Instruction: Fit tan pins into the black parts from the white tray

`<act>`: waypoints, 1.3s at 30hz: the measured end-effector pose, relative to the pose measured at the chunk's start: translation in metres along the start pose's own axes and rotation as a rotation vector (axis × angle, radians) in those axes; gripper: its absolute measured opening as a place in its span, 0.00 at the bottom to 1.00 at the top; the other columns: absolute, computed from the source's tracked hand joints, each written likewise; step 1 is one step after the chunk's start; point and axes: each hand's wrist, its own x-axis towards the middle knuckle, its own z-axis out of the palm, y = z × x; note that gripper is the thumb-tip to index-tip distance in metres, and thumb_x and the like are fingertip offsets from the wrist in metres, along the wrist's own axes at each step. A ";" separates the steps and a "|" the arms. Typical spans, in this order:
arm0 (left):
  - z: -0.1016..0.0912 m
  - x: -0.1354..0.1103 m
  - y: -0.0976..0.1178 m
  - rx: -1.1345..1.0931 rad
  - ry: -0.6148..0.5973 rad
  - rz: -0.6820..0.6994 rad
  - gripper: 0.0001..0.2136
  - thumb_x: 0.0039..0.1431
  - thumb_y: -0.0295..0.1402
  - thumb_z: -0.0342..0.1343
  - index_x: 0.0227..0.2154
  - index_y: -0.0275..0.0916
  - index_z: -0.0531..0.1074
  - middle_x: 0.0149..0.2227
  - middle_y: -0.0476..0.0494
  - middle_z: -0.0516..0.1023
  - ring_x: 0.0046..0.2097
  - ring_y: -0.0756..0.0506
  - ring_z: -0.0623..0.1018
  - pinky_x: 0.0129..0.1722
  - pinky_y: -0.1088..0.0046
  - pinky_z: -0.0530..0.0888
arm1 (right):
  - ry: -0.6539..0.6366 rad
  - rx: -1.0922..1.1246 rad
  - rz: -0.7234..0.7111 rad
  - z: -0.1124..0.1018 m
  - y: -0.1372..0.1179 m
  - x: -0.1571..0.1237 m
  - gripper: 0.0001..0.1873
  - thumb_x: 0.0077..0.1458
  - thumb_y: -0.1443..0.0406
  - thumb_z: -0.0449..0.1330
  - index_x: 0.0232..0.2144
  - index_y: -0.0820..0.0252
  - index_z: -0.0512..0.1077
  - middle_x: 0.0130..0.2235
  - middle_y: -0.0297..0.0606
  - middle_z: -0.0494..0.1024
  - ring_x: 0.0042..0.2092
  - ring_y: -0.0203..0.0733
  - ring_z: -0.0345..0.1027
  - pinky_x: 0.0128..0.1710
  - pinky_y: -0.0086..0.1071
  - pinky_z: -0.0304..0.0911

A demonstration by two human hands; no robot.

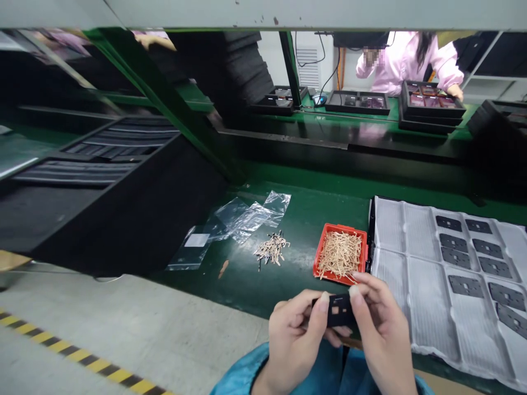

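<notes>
A small flat black plate (pixel 340 317) with square cut-outs is held in front of me, over the table's near edge. My left hand (pixel 298 334) grips its left end between thumb and fingers. On its right end the thumb of my right hand (pixel 381 323) presses, with the fingers behind. Just beyond the hands stands a red tray (pixel 364 253) full of thin tan strips (pixel 341 252). To its left lies a loose pile of small tan and dark strips (pixel 272 249). Similar black plates (pixel 466 286) lie in a grey-lined compartment tray (pixel 424 318) at the right.
Clear plastic bags (pixel 247 219) and a small brown piece (pixel 223 268) lie on the green table (pixel 304 211). A large black box (pixel 135 219) stands at the left. Behind a green post (pixel 164 104), a person in pink (pixel 405 60) touches stacked black trays (pixel 430 115).
</notes>
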 end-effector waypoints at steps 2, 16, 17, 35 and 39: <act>0.000 0.001 0.002 -0.034 0.009 -0.062 0.19 0.71 0.44 0.57 0.32 0.34 0.79 0.21 0.43 0.84 0.18 0.46 0.82 0.19 0.81 0.79 | 0.091 -0.104 -0.149 -0.009 0.005 0.001 0.14 0.68 0.59 0.61 0.54 0.53 0.73 0.39 0.35 0.82 0.39 0.36 0.79 0.39 0.26 0.75; -0.005 -0.001 -0.001 0.050 -0.125 0.093 0.11 0.74 0.33 0.54 0.38 0.37 0.80 0.24 0.48 0.85 0.20 0.48 0.83 0.20 0.81 0.80 | -0.011 -0.466 -0.876 -0.027 0.006 0.010 0.36 0.63 0.78 0.56 0.70 0.50 0.61 0.47 0.40 0.84 0.54 0.44 0.76 0.48 0.39 0.78; -0.006 -0.001 0.001 0.105 -0.135 0.136 0.10 0.74 0.31 0.54 0.39 0.38 0.81 0.24 0.49 0.85 0.20 0.49 0.83 0.22 0.82 0.80 | -0.039 -0.420 -0.809 -0.027 0.006 0.009 0.34 0.64 0.77 0.56 0.68 0.50 0.62 0.46 0.40 0.83 0.53 0.43 0.76 0.48 0.38 0.78; -0.018 0.008 0.029 0.596 -0.275 0.982 0.09 0.73 0.28 0.53 0.49 0.34 0.76 0.41 0.34 0.89 0.32 0.46 0.87 0.31 0.74 0.83 | 0.164 0.098 -0.799 -0.014 -0.001 -0.001 0.29 0.65 0.72 0.61 0.65 0.50 0.66 0.27 0.31 0.77 0.32 0.43 0.75 0.34 0.46 0.81; -0.016 0.009 0.033 0.623 -0.280 0.990 0.08 0.74 0.30 0.53 0.46 0.34 0.77 0.41 0.33 0.88 0.33 0.45 0.88 0.30 0.74 0.82 | 0.253 0.071 -0.792 -0.011 -0.004 -0.002 0.31 0.64 0.69 0.64 0.66 0.51 0.65 0.28 0.32 0.76 0.33 0.44 0.75 0.34 0.46 0.81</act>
